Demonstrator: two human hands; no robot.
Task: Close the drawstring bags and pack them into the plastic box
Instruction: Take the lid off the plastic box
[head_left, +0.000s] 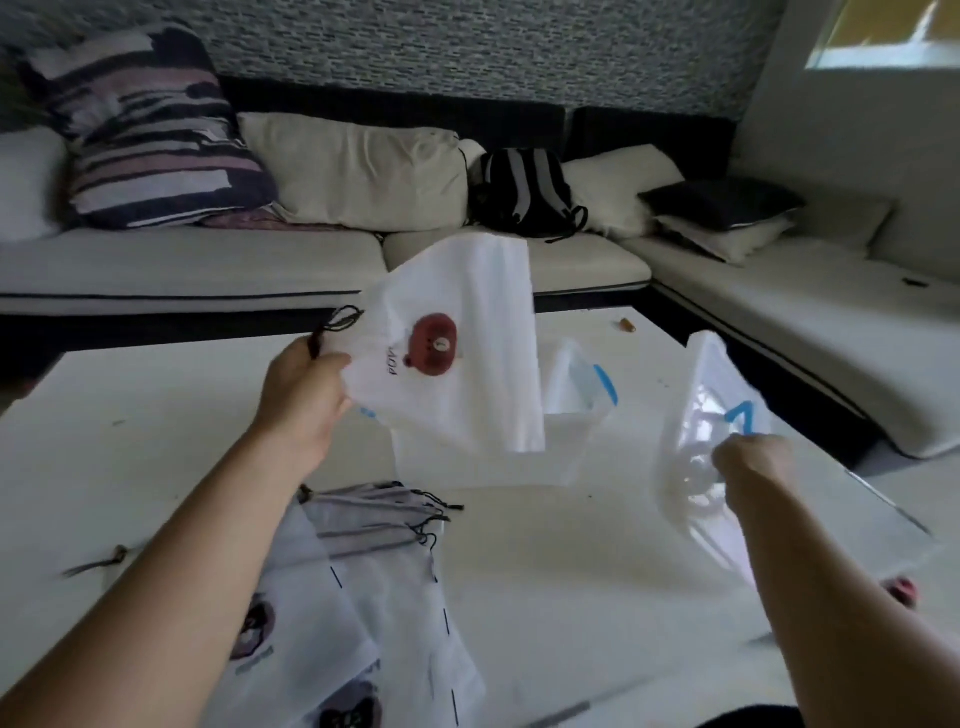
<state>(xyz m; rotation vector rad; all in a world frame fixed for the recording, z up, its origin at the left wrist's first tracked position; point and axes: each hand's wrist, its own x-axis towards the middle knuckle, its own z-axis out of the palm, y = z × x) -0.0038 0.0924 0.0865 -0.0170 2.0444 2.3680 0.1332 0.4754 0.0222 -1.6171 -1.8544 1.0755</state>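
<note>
My left hand (306, 395) grips a white drawstring bag (467, 338) with a brown bear print by its gathered top, its black cords sticking out above my fingers. The bag hangs in the air over the clear plastic box (566, 410), which stands on the white table (130, 447) and has a blue clip on its far side. My right hand (748, 473) holds the box's clear lid (706, 452), tilted up to the right of the box. A pile of several flat drawstring bags (374, 561) lies near me on the table.
A loose dark cord (96, 564) lies at the table's left. A small brown object (626, 326) sits near the far edge and a pink thing (904, 590) at the right edge. A sofa with cushions and a black backpack (524, 192) wraps around the table.
</note>
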